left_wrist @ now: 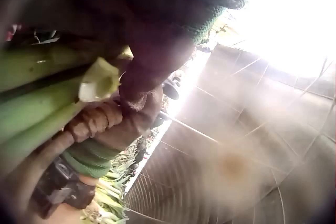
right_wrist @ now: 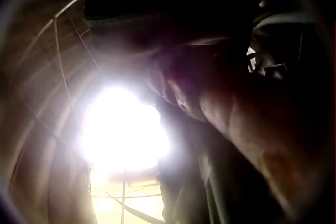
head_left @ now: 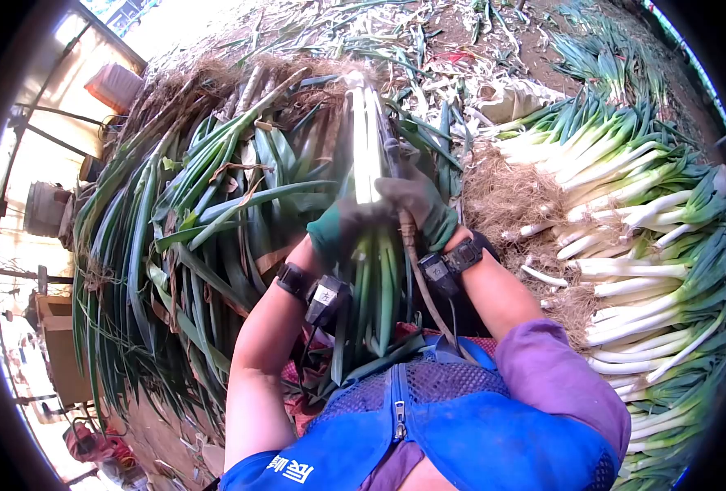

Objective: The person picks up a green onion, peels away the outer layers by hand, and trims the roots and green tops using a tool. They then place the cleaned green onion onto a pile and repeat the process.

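Observation:
In the head view my gloved left hand (head_left: 338, 229) grips a few large green onions (head_left: 367, 139). Their white stems point away from me and their leaves hang down toward my lap. Close beside them, my gloved right hand (head_left: 420, 200) holds a slim dark wand (head_left: 391, 143) alongside the white stems. A brown hose (head_left: 428, 303) runs from the wand back to my waist. The left wrist view shows green stalks (left_wrist: 42, 103) with a cut leaf end near dark glove fingers. Glare and shadow hide most of the grip in the right wrist view.
A heap of untrimmed green onions (head_left: 183, 204), roots at the far end, lies on the left. White-stemmed ones (head_left: 641, 303) are piled in rows on the right with tangled roots (head_left: 510, 192). Peeled scraps (head_left: 330, 33) litter the ground ahead. A bucket (head_left: 45, 209) stands at far left.

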Motion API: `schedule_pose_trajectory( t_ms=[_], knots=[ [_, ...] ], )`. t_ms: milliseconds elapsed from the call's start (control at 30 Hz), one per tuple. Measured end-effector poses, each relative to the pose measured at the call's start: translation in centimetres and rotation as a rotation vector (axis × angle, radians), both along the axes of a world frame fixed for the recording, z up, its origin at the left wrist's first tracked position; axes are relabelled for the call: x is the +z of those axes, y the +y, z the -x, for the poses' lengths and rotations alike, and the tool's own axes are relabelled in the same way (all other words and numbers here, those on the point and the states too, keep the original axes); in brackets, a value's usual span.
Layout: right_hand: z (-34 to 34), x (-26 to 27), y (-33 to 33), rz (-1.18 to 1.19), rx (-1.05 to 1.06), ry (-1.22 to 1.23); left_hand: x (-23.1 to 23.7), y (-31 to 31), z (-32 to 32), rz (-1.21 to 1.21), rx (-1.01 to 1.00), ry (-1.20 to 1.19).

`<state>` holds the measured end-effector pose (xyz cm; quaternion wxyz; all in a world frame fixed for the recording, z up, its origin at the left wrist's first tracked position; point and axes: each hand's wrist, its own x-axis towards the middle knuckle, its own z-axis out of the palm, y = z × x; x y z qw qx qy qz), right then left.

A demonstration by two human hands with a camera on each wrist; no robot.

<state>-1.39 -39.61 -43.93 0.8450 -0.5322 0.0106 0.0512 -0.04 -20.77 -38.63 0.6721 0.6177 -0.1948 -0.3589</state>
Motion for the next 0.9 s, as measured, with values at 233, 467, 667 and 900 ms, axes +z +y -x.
schedule_pose_trajectory(
  t_ms=[233,467,667,900],
  knots=[
    [2.2,-4.4,-0.3,0.622,-0.004,0.115,2.6,5.1,0.3,0.181,0.134,0.286],
    [0.4,-2.5,2.6,0.653,-0.155,-0.272,7.1,7.8,3.3,0.324,0.188,0.367],
    [-3.4,11.3,-1.7,1.081,-0.751,-0.539,10.4,4.9,6.0,0.096,0.058,0.320],
    [-10.7,11.3,-11.4,0.255,-0.428,-0.371,7.5,3.1,7.2,0.027,-0.242,0.426]
  ],
)
